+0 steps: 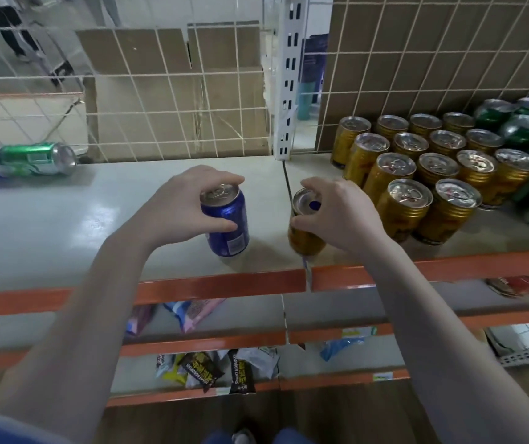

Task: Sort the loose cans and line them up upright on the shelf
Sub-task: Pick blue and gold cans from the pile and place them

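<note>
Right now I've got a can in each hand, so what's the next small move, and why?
Probably carry the gold can in the right hand a little to the right and stand it at the front of the block of gold cans. It matches them, they already stand upright in rows, and the front row looks short. The left hand can keep the blue can.

The left hand (173,206) grips an upright blue can (226,219) on the grey shelf (64,216); the right hand (336,213) holds a gold can (304,232) by its top rim, just beside upright gold cans in rows (429,168). Green cans (525,129) stand at far right. At left, a green can (37,158) lies on its side against the wire mesh (176,100).
</note>
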A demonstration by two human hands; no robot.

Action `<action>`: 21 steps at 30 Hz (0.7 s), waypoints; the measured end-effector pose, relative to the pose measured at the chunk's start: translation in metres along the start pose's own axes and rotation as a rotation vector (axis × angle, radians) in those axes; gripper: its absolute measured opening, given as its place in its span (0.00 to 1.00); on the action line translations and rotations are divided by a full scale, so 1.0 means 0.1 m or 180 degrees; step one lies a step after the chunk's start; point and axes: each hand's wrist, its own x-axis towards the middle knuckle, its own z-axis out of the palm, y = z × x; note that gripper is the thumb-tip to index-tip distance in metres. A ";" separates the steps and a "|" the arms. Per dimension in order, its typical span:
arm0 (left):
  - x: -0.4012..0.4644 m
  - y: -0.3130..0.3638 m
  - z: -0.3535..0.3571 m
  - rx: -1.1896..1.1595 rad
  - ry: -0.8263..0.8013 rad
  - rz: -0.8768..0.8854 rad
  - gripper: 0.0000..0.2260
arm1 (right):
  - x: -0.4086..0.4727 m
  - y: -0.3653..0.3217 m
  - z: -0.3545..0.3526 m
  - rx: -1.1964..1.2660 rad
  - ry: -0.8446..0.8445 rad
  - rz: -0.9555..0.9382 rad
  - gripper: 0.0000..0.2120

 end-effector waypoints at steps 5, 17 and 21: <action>-0.01 -0.07 0.08 -0.0322 -0.0015 -0.0028 0.28 | -0.06 0.07 0.16 0.1014 0.0109 0.0349 0.45; -0.04 -0.14 0.15 -0.0637 0.0026 -0.0016 0.29 | -0.20 0.33 0.50 0.2383 0.0099 0.0701 0.32; -0.04 -0.16 0.15 -0.0656 -0.0012 0.0032 0.28 | -0.13 0.30 0.27 0.1894 -0.0014 0.0457 0.31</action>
